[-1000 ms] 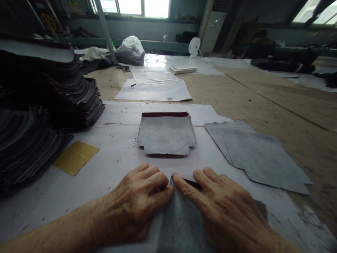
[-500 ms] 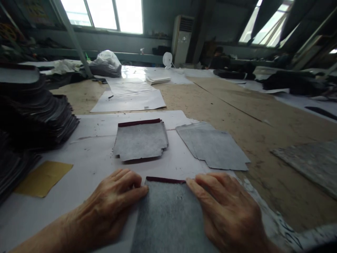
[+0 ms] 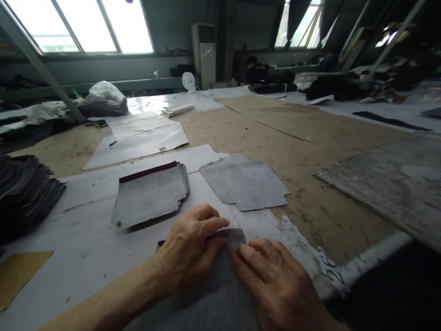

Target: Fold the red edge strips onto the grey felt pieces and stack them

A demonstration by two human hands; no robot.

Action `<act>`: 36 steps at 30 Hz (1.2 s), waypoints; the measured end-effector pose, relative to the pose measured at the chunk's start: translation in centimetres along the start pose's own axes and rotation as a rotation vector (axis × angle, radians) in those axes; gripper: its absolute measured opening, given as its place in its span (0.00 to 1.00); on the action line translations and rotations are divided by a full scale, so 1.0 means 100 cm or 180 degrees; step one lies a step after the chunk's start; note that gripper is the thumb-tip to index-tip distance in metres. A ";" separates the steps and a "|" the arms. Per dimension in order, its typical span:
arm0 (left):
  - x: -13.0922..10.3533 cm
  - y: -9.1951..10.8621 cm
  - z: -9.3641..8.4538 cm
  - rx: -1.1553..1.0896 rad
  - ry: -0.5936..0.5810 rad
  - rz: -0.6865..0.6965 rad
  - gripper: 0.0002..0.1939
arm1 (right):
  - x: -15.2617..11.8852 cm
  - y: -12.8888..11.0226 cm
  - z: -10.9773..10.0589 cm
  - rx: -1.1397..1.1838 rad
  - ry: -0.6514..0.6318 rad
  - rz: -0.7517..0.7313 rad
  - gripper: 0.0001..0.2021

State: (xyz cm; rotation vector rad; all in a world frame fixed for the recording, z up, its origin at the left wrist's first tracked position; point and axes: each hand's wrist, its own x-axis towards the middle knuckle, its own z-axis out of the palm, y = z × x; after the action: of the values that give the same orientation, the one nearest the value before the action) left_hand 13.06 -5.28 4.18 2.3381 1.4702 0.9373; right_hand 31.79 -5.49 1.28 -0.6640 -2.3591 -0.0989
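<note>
- Nearest, at six o'clock, I have a grey sheet (image 3: 223, 285).
- Left hand (image 3: 193, 246): thumb and forefinger slightly apart at its top edge; right hand (image 3: 279, 280): fingers bunched together against it — I can't tell whether either pinches.
- Farther, at eleven: a maroon-edged grey stack (image 3: 151, 195); just past twelve, overlapping grey pieces (image 3: 251, 186).
- Far off, just before twelve — a tall pale cabinet (image 3: 205, 59).

Thin grey felt-like fabric sheet (image 3: 215, 299): mottled, mostly flat, partly covered, near edge out of view.
Dark maroon fabric strip (image 3: 160, 243): short end showing at left; same layer or another, cannot tell.
Place: nearer than the maroon-edged grey fabric pile (image 3: 151, 193), reaching rightward past it.
</note>
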 end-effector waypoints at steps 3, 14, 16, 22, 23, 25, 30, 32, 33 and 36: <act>0.011 0.004 0.021 -0.0102 0.0014 -0.0109 0.09 | -0.005 0.000 0.002 0.0150 0.0087 0.0136 0.16; -0.004 0.011 0.031 0.0686 0.0373 0.0875 0.12 | -0.005 0.003 0.003 0.0241 0.0330 0.0213 0.16; -0.005 0.012 0.029 0.0696 0.0168 0.0909 0.14 | -0.005 0.003 0.003 0.0213 0.0289 0.0206 0.16; -0.008 0.013 0.026 0.0650 -0.0070 0.0862 0.16 | -0.011 0.003 0.004 0.0143 0.0206 0.0236 0.16; -0.008 0.012 0.027 0.0632 0.0012 0.0864 0.16 | -0.013 0.004 0.004 0.0101 0.0225 0.0225 0.16; -0.007 0.008 0.029 0.0594 0.0175 0.0869 0.16 | -0.016 0.005 0.005 0.0002 0.0211 0.0309 0.16; -0.004 0.003 0.032 0.0577 0.0356 0.0793 0.18 | -0.014 0.009 0.000 -0.0110 0.0151 0.0615 0.16; -0.004 0.004 0.032 0.0523 0.0378 0.0815 0.16 | -0.010 0.012 -0.004 -0.0017 -0.0038 0.0540 0.17; -0.004 0.005 0.032 0.0488 0.0365 0.0829 0.16 | -0.007 0.014 -0.006 0.0056 -0.0158 0.0495 0.17; -0.005 0.006 0.030 0.0375 0.0263 0.0835 0.17 | -0.002 0.019 -0.009 0.0284 -0.0283 0.0439 0.17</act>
State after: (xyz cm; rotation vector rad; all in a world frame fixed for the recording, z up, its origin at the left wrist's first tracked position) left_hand 15.26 -5.57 2.01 2.6565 1.3006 1.0474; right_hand 33.39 -4.16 1.68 -0.7996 -2.3785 0.0979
